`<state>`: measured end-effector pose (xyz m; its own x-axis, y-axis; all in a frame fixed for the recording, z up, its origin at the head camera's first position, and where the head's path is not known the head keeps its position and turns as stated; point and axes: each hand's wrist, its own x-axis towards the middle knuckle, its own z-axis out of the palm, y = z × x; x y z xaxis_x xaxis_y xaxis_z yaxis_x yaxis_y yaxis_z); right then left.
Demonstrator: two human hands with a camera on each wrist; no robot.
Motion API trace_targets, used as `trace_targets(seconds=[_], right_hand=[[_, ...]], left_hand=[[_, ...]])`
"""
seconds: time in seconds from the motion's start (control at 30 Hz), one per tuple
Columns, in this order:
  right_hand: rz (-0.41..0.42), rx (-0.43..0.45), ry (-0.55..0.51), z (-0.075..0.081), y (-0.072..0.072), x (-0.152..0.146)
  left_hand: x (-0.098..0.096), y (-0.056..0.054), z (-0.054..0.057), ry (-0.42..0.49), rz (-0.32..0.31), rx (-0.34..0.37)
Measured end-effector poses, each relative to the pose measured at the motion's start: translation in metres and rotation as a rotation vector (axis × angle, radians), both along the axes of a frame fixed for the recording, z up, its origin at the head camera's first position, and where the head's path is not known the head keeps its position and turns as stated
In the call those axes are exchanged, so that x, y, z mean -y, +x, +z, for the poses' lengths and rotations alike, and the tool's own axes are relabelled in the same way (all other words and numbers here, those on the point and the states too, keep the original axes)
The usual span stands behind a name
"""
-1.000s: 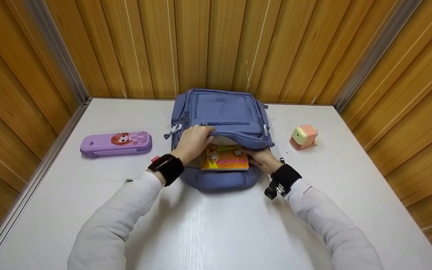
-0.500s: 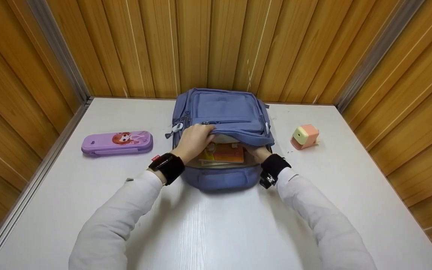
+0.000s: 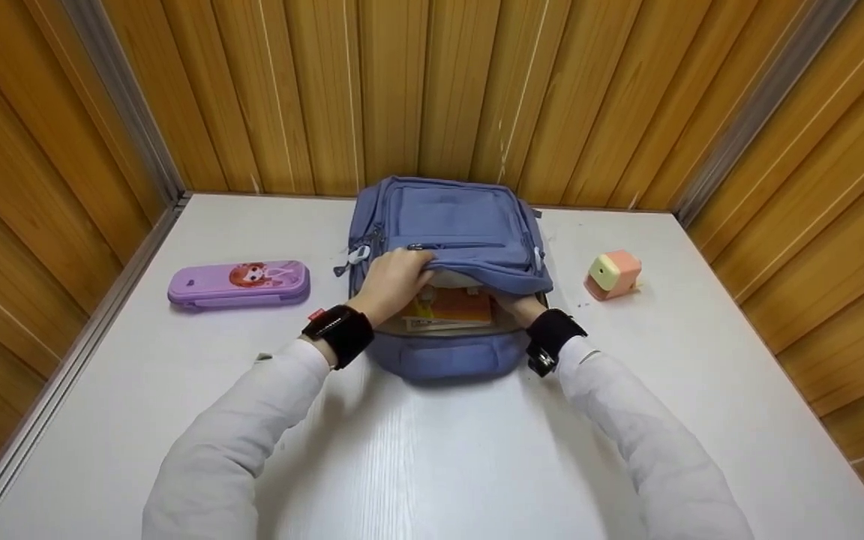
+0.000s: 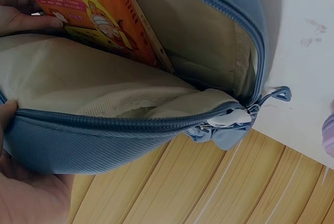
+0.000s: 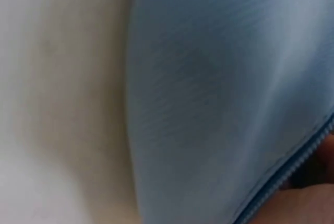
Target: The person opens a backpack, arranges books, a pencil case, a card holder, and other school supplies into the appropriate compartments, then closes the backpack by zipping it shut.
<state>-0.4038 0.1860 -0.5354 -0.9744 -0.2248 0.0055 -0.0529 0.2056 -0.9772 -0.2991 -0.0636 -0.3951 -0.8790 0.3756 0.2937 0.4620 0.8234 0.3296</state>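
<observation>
A blue backpack (image 3: 451,214) lies on the table with its main compartment unzipped towards the person. My left hand (image 3: 394,281) grips the upper edge of the opening and holds it raised. Inside the compartment is an orange and yellow book (image 4: 104,12), with the pages of another book beneath it. In the left wrist view my right hand (image 4: 23,18) pinches the orange book at one side, thumb on its cover. The head view shows the right hand reaching in at the bag's right side, its fingers hidden under the flap. The right wrist view mostly holds blue fabric and the zip edge.
A purple pencil case (image 3: 241,285) with a cartoon girl on it lies left of the backpack. To the right stands a pink and yellow pencil sharpener (image 3: 613,275). Wood-patterned walls (image 3: 462,97) border the white table (image 3: 394,450) at the back and sides.
The right hand has pushed the orange book deeper into the backpack, forward and under the flap. The left hand keeps its grip on the edge. Little differs over the last half second.
</observation>
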Motion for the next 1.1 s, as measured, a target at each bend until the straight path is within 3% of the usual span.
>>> trace_targets(seconds=[0.13, 0.3, 0.43, 0.6, 0.73, 0.83, 1.1], right_hand=[[-0.043, 0.054, 0.211, 0.071, 0.059, 0.014], [0.024, 0.054, 0.449, 0.079, 0.075, 0.001], [0.108, -0.071, 0.613, 0.084, 0.087, -0.012], [0.137, -0.131, 0.867, 0.089, 0.103, -0.034], [0.131, -0.163, 0.898, 0.089, 0.112, -0.051], [0.121, -0.172, 0.850, 0.088, 0.114, -0.062], [0.013, -0.260, 0.747, 0.081, 0.100, -0.084]], left_hand=[[-0.001, 0.000, 0.000, -0.020, 0.003, 0.005], [-0.002, 0.001, 0.000, -0.015, 0.006, -0.016], [-0.001, 0.001, 0.000, -0.010, 0.007, -0.027], [-0.001, 0.002, -0.004, 0.001, 0.001, -0.031], [0.000, 0.004, -0.007, 0.004, 0.000, -0.026], [0.001, 0.007, -0.011, -0.005, 0.003, -0.025], [-0.001, 0.014, -0.027, -0.008, -0.029, -0.031]])
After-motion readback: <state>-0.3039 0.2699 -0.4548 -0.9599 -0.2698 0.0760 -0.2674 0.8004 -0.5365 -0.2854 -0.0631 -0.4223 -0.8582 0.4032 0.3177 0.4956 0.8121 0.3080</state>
